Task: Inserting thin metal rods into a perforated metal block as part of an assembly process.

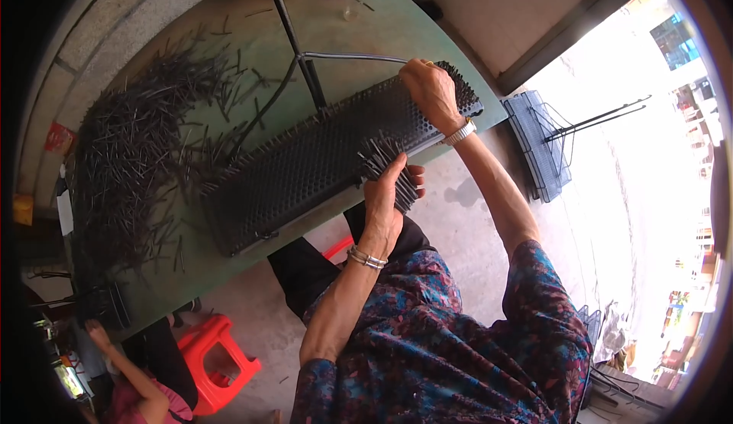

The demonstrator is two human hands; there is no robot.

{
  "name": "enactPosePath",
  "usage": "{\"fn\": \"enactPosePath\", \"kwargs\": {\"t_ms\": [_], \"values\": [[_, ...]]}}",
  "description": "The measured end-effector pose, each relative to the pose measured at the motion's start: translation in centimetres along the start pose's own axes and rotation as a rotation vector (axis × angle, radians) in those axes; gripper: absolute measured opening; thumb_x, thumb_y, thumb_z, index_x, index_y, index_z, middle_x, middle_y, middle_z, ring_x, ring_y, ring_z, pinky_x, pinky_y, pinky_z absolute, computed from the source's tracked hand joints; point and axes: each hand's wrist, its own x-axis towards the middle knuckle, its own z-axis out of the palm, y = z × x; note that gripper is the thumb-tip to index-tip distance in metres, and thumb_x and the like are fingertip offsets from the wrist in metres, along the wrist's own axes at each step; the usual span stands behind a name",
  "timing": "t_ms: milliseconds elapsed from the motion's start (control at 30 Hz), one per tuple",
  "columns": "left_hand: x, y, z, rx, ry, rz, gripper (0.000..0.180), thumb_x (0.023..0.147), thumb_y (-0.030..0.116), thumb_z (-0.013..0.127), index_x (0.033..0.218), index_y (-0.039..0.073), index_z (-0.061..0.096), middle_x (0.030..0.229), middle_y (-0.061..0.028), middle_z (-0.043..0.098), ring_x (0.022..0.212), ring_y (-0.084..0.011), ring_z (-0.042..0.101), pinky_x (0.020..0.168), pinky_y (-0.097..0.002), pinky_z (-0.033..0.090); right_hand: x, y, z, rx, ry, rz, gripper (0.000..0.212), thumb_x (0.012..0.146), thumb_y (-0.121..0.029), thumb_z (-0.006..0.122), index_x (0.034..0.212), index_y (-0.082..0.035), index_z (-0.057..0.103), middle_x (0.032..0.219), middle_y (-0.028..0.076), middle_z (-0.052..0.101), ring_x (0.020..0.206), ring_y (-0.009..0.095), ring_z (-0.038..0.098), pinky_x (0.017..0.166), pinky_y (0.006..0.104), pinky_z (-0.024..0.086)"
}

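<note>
A long black board (pixel 305 166) full of small holes lies slantwise across the table in front of me. Thin black strips stand up along its far edge and crowd its right end. My left hand (pixel 387 195) is closed round a bundle of thin black strips (pixel 384 155) just off the board's near edge. Over the right end of the board, my right hand (pixel 432 94) has its fingers pinched together and pointing down. What they pinch, if anything, is too small or hidden. Dark rods (pixel 294 31) run from the far side to the board's back edge.
The green table (pixel 366 31) carries a large loose heap of black strips (pixel 130 149) on the left. A red plastic stool (pixel 216 363) stands at the lower left, next to another person's arm (pixel 122 363). A dark rack (pixel 537 145) with rods lies beyond the table's right edge.
</note>
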Motion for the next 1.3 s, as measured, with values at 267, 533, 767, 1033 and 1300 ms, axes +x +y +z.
{"fn": "enactPosePath", "kwargs": {"t_ms": [267,533,767,1033,1300], "values": [[-0.4,0.3,-0.1,-0.017,-0.008,0.027,0.02,0.085,0.022,0.069,0.088,0.003,0.064,0.075,-0.0087,0.067,0.06,-0.0155,0.063,0.051,-0.0297,0.053,-0.7,-0.3,0.0,-0.023,0.094,-0.023,0.017,0.087,-0.023,0.063,0.097,-0.01,0.071,0.086,0.011,0.064,0.078,0.029,0.063,0.068,0.039,0.049],[-0.3,0.5,0.2,-0.001,-0.004,0.03,0.019,0.084,0.021,0.069,0.084,0.003,0.065,0.074,-0.0078,0.067,0.059,-0.0155,0.064,0.051,-0.0293,0.052,-0.9,0.6,-0.2,-0.089,0.089,0.091,0.019,0.087,-0.025,0.062,0.096,-0.013,0.073,0.085,0.01,0.064,0.077,0.03,0.063,0.068,0.0411,0.048],[-0.4,1.0,0.1,0.059,-0.007,0.032,0.017,0.086,0.023,0.068,0.092,0.007,0.065,0.077,-0.0066,0.067,0.064,-0.0161,0.064,0.053,-0.0305,0.052,-2.7,-1.9,-2.8,-0.162,0.136,-0.153,0.029,0.088,-0.029,0.065,0.101,-0.004,0.071,0.088,0.012,0.067,0.077,0.028,0.065,0.068,0.0381,0.05],[-0.4,0.6,0.3,0.114,-0.021,0.109,0.025,0.084,0.022,0.071,0.1,0.004,0.067,0.08,-0.0078,0.069,0.064,-0.0167,0.067,0.051,-0.0281,0.052,-5.8,-5.6,-5.8,0.542,-0.533,0.321,0.021,0.087,-0.018,0.064,0.09,0.003,0.067,0.072,0.01,0.067,0.067,0.013,0.064,0.06,0.0283,0.049],[-0.2,0.6,0.1,0.113,0.022,0.081,0.028,0.083,0.022,0.071,0.103,0.002,0.067,0.084,-0.0097,0.07,0.066,-0.0187,0.068,0.051,-0.0278,0.051,-6.2,-4.9,-5.5,0.749,-0.401,0.422,0.019,0.089,-0.013,0.061,0.093,0.005,0.068,0.072,0.008,0.068,0.065,0.011,0.065,0.059,0.0253,0.053]]}}
